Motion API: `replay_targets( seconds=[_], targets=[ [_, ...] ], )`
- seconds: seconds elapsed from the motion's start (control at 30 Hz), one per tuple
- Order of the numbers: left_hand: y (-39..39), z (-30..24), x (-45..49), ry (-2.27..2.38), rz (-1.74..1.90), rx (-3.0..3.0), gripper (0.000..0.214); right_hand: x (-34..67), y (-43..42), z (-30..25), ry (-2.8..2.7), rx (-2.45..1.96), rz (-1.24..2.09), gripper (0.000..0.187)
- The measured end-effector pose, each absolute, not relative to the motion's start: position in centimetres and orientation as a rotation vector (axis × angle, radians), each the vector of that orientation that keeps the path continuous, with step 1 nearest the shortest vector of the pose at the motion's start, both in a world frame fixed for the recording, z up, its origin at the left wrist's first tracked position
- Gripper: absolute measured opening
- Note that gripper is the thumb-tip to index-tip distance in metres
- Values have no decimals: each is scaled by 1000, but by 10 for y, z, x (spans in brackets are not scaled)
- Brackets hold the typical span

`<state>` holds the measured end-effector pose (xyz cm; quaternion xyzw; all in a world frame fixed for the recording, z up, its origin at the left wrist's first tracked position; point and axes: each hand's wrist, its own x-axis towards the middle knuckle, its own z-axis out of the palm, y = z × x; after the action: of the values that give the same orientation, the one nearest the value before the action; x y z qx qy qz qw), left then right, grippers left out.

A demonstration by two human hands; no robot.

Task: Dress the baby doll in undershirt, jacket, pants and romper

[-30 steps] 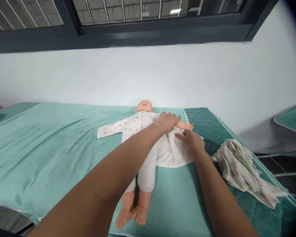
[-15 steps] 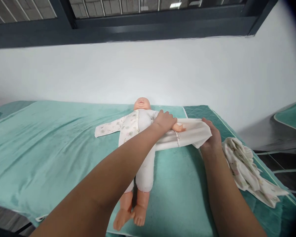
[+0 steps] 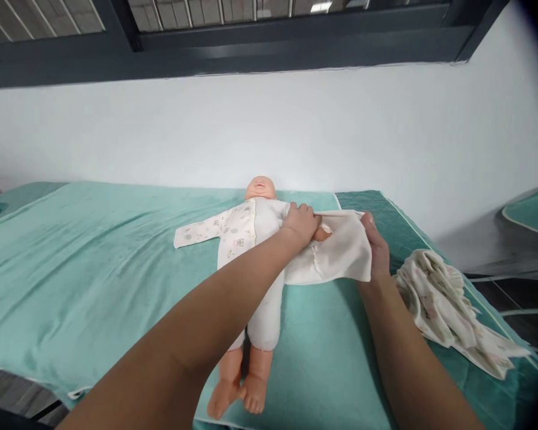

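A baby doll lies on its back on a teal towel, head toward the wall, bare legs toward me. It wears a white printed baby shirt; one sleeve lies flat to the left. My left hand rests closed on the doll's shoulder and upper arm, holding the arm. My right hand grips the free right panel of the shirt and holds it lifted beside the doll. The doll's hand is mostly hidden under the fabric.
A crumpled printed cloth lies at the right on the quilted green pad. A white wall rises behind the table, with a dark window frame above. The table's right edge drops to a dark floor.
My right hand lifted the shirt's right panel off the doll, swung it out to the right, then brought it back a little toward the doll's arm. My left hand stayed on the shoulder.
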<state>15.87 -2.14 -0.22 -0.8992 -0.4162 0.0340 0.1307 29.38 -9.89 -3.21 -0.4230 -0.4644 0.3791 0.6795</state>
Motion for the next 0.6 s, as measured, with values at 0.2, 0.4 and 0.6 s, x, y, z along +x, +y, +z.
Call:
replay_targets(
  seconds=[0.2,0.4,0.6],
  targets=[
    [-25,-6,158,-1300,145,-2624,36,271,-107,-36,-1132,-909,1064,39],
    [-19,4,151,-1400,114,-2621,40,254,-112,-39,-1264,-778,1354,41],
    [-3,29,124,-1460,110,-2668,39,247,-115,-34,-1392,-697,1345,63]
  ],
)
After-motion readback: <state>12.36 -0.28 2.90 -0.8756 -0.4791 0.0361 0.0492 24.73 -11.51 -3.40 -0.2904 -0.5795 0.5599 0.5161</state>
